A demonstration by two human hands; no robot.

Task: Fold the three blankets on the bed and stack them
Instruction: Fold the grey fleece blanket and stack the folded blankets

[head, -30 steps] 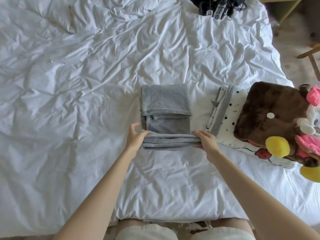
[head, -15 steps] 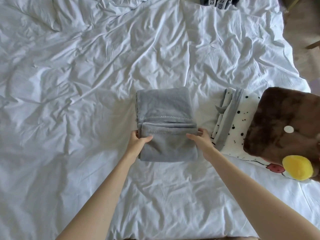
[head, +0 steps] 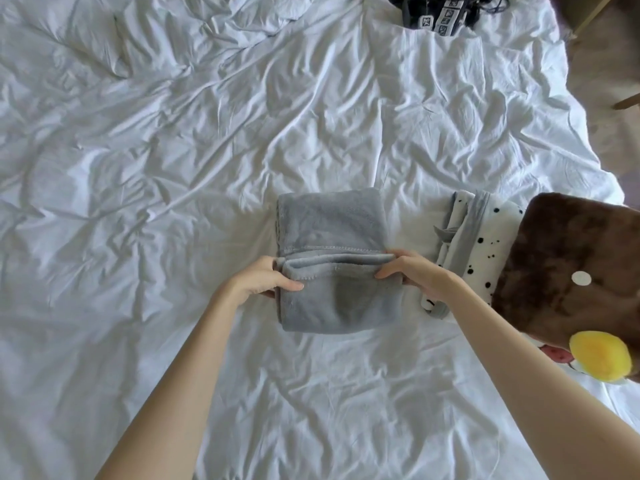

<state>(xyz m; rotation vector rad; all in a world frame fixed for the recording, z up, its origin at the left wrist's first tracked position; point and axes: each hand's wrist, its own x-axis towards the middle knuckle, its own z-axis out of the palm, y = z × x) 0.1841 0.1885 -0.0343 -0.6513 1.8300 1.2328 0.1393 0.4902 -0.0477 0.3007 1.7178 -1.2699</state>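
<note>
A grey blanket [head: 330, 226] lies folded small in the middle of the white bed [head: 173, 168]. Its near half is turned up and over the far half. My left hand [head: 263, 278] grips the left end of that raised fold, thumb on top. My right hand [head: 412, 273] grips the right end the same way. To the right lies a folded white blanket with black dots and grey trim [head: 481, 247]. On top of it sits a folded brown plush blanket [head: 571, 268] with a yellow patch.
Dark straps and gear [head: 446, 12] lie at the far edge of the bed. The bed's right edge runs beside a wooden floor [head: 609, 74] with furniture legs. Wrinkled white sheet spreads wide to the left and near side.
Both hands have lifted the near edge of the grey blanket and carried it away from me over the far half, so the fold now reaches the stitched hem.
</note>
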